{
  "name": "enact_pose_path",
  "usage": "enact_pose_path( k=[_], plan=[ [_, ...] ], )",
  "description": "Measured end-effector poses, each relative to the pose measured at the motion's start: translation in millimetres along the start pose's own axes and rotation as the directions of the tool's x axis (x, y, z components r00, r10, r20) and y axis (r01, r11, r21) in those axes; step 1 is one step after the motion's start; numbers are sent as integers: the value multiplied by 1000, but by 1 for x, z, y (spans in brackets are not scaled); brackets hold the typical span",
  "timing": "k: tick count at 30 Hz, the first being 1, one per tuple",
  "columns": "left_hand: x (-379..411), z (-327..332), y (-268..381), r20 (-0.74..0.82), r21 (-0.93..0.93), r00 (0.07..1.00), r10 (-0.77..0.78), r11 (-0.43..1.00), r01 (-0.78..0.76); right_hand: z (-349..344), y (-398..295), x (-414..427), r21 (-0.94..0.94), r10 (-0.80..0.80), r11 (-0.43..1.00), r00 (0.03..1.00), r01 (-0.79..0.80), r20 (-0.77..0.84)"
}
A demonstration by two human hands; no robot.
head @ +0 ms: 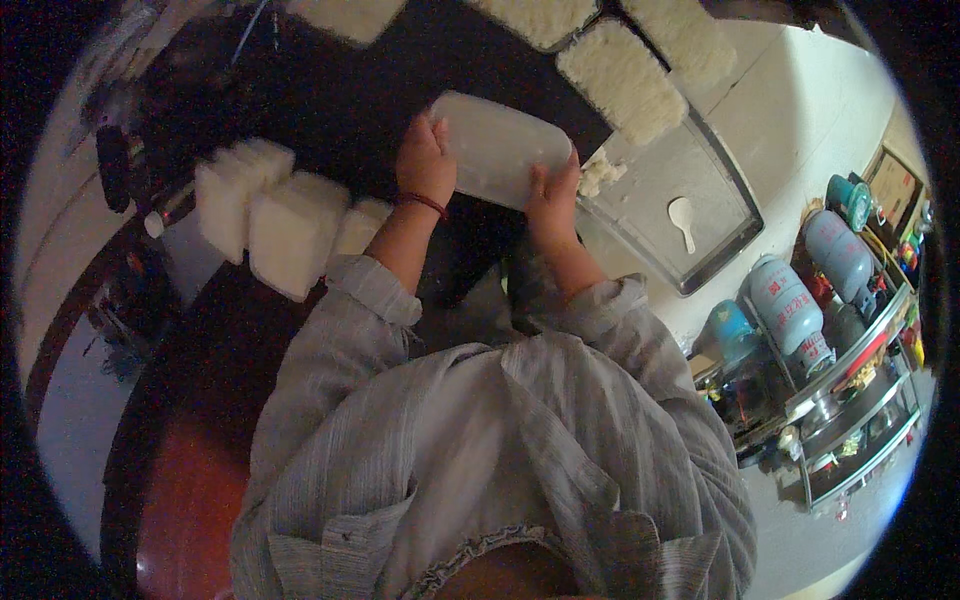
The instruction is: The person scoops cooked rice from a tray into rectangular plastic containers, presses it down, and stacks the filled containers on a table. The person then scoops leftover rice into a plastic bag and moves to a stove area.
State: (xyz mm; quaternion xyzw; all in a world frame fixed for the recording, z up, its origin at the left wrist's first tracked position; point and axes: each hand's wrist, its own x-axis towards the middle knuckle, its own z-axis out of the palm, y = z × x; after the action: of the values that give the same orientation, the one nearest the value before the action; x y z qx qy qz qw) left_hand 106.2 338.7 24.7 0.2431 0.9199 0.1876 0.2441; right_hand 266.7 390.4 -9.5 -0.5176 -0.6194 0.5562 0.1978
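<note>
Between my two hands I hold a pale, rounded rectangular plastic container, tilted over the dark tabletop. My left hand grips its left end, and my right hand its right end. A shallow metal tray lies to the right, with a white rice paddle and a clump of what looks like cooked rice in it. A block of rice-like food overlaps the tray's upper part. Whether the container holds anything cannot be told.
Stacks of whitish rectangular pieces stand at the left, blurred. More rice-like slabs lie at the top. Gas cylinders and a cluttered metal shelf are at the far right. A red surface is at the lower left.
</note>
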Motion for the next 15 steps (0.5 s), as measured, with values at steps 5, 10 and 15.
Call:
enact_pose_path(
  k=[5,10,15],
  plan=[
    [13,15,-21,-50,16,997,56,998,-55,-11,-33,31,-402,-305,867,952,294,37],
    [19,12,-8,53,-21,998,15,1000,-14,1,-32,47,-667,-406,622,897,410,174],
    [31,22,-16,-22,-132,1000,-7,991,4,10,-27,58,-703,-413,586,895,403,169]
  ],
)
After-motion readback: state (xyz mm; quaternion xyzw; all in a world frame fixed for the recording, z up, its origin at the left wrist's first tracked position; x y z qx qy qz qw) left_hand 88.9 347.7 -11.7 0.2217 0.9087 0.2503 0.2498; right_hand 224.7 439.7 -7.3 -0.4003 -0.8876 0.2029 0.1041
